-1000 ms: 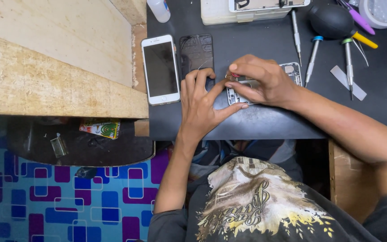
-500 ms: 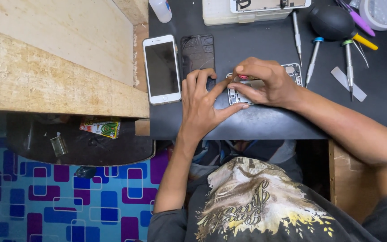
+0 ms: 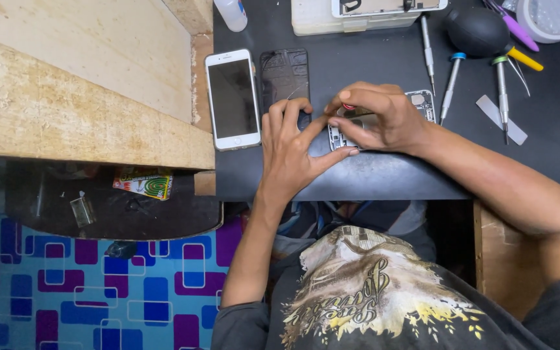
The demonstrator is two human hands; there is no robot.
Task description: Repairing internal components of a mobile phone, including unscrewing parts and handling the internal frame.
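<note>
— Where's the opened phone frame (image 3: 416,104)?

— On the dark table (image 3: 384,168), directly under both hands, long axis running away from the person; its camera end points to the far edge.

— Which hand is closer?

— The right hand (image 3: 374,116) lies over it, fingers pinched on something small and red. The left hand (image 3: 290,146) braces its near-left corner, fingers spread.

— Around them?

— A white phone (image 3: 233,98) and black screen panel (image 3: 284,78) left of the fingers, screwdrivers (image 3: 452,84) right.
</note>
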